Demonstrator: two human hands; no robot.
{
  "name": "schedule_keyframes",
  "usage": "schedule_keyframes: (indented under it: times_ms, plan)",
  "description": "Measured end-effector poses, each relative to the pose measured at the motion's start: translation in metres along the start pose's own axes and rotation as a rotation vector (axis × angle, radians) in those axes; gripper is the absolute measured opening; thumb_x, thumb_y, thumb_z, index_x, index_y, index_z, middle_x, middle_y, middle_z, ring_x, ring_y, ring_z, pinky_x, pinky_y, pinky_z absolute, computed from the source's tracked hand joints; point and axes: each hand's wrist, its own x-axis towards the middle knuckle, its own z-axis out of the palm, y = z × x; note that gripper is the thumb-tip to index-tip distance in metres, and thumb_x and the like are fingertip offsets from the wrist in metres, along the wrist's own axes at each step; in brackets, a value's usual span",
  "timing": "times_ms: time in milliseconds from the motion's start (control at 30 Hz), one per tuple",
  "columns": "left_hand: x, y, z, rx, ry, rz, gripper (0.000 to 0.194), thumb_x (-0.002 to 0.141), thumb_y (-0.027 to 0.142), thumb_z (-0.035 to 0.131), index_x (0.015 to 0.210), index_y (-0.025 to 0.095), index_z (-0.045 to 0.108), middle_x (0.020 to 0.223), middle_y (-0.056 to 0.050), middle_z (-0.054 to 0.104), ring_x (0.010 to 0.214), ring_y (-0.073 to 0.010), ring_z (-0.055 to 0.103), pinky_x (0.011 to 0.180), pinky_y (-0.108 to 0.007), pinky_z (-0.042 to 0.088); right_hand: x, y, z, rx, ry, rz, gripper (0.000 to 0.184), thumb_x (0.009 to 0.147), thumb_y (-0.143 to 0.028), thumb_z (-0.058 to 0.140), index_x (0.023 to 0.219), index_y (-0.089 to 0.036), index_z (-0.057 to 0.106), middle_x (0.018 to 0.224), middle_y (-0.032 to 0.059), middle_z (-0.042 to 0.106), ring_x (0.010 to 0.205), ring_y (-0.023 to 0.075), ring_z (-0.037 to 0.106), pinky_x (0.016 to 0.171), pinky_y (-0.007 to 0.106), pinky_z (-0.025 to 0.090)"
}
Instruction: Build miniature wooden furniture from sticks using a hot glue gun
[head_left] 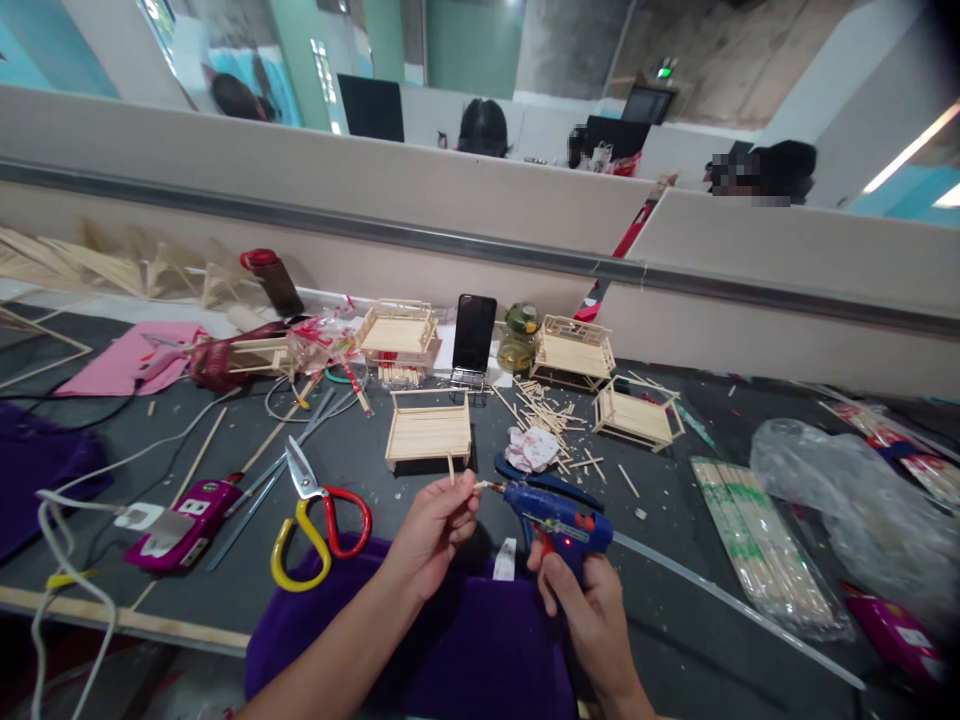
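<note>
While the left hand (433,532) pinches a short wooden stick (452,466) in the head camera's view, the right hand (590,605) is wrapped around a blue glue gun (559,517), its nozzle pointing at the left fingertips; the hands are apart. The stick is just in front of a small bench-like wooden frame (429,430) on the dark table (675,650); whether they touch is unclear. Four such frames look largely assembled: this one, one behind it to the left (397,333), and two to the right (574,352) (639,416). What seems left is fixing the held stick; many loose sticks (541,408) lie scattered, unattached. Among containers, a clear packet (765,545) at right holds bundled pale sticks; a crumpled plastic bag (862,500) beside it has unclear contents, as does a red-lidded bottle (277,285). A greenish jar (519,340) seems to hold something yellowish.
</note>
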Motion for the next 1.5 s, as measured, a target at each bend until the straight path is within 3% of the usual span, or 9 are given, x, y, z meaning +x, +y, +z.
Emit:
schedule_keyframes:
  times_ms: [133,233,433,633,800,867,967,1167,1500]
  plan:
    - [-0.002,0.004,0.001,-0.020,0.029,-0.001,0.031,0.069,0.032,0.079,0.066,0.009,0.058,0.057,0.002,0.049,0.043,0.0002,0.023,0.037,-0.012,0.017,0.016,-0.001,-0.011,0.119,0.116,0.037,0.026,0.086,-0.041,0.060,0.092,-0.016,0.063,0.056,-0.0038,0.052,0.046,0.0066,0.041,0.046,0.019,0.034]
    - [-0.004,0.006,0.000,-0.038,0.047,0.008,0.031,0.068,0.031,0.079,0.066,0.009,0.058,0.058,0.003,0.049,0.044,0.0004,0.025,0.037,-0.012,0.018,0.038,0.000,-0.025,0.342,0.209,0.173,0.032,0.081,-0.047,0.064,0.092,-0.017,0.061,0.062,-0.0019,0.059,0.039,0.0055,0.040,0.036,0.017,0.030]
    - [-0.003,0.004,-0.006,-0.031,0.042,0.026,0.030,0.070,0.032,0.078,0.068,0.009,0.059,0.060,0.003,0.049,0.044,0.0007,0.025,0.037,-0.012,0.019,0.077,0.016,-0.041,0.381,0.218,0.345,0.048,0.077,-0.062,0.058,0.081,-0.014,0.059,0.058,0.0035,0.064,0.041,0.0141,0.059,0.031,0.019,0.037]
    - [-0.005,-0.002,-0.009,-0.032,0.072,0.014,0.031,0.068,0.032,0.079,0.069,0.009,0.059,0.060,0.003,0.050,0.043,0.0011,0.025,0.037,-0.012,0.018,0.083,0.041,-0.044,-0.046,0.203,0.365,0.058,0.081,-0.072,0.040,0.064,-0.018,0.054,0.049,0.0038,0.058,0.035,0.0153,0.054,0.034,0.024,0.037]
    - [-0.003,-0.009,-0.008,-0.070,0.075,-0.012,0.031,0.067,0.031,0.080,0.069,0.008,0.061,0.059,0.002,0.051,0.043,0.0016,0.025,0.036,-0.011,0.018,0.071,0.034,-0.054,-0.837,0.379,0.087,0.038,0.084,-0.054,0.052,0.066,-0.021,0.061,0.060,0.0075,0.062,0.052,0.0207,0.059,0.047,0.028,0.035]
    - [-0.002,-0.011,-0.007,-0.093,0.070,-0.023,0.031,0.067,0.031,0.080,0.070,0.007,0.061,0.059,0.002,0.051,0.042,0.0018,0.026,0.036,-0.011,0.018,0.064,0.024,-0.049,-0.952,0.414,-0.050,0.028,0.085,-0.045,0.053,0.076,-0.021,0.065,0.073,0.0103,0.067,0.065,0.0234,0.061,0.055,0.031,0.038]
    - [-0.001,-0.012,-0.005,-0.124,0.058,-0.040,0.030,0.067,0.030,0.081,0.071,0.007,0.061,0.059,0.002,0.052,0.042,0.0019,0.026,0.036,-0.011,0.019,0.053,0.009,-0.026,-0.736,0.283,-0.216,0.023,0.087,-0.040,0.052,0.088,-0.022,0.067,0.086,0.0079,0.067,0.073,0.0210,0.060,0.067,0.031,0.043]
    - [-0.002,-0.017,-0.002,-0.151,0.033,-0.035,0.033,0.067,0.032,0.081,0.070,0.009,0.058,0.059,0.003,0.051,0.041,0.0020,0.027,0.035,-0.010,0.020,0.046,-0.002,0.037,-0.175,0.044,-0.220,0.017,0.084,-0.034,0.061,0.089,-0.020,0.068,0.088,0.0050,0.066,0.079,0.0180,0.060,0.069,0.027,0.046]
    - [-0.004,-0.017,-0.010,-0.144,0.039,0.040,0.039,0.064,0.040,0.081,0.069,0.011,0.057,0.056,0.006,0.044,0.042,0.0011,0.026,0.035,-0.010,0.022,0.050,0.008,0.074,0.134,0.068,-0.151,0.015,0.081,-0.032,0.066,0.086,-0.018,0.070,0.086,0.0049,0.068,0.081,0.0181,0.063,0.076,0.030,0.050]
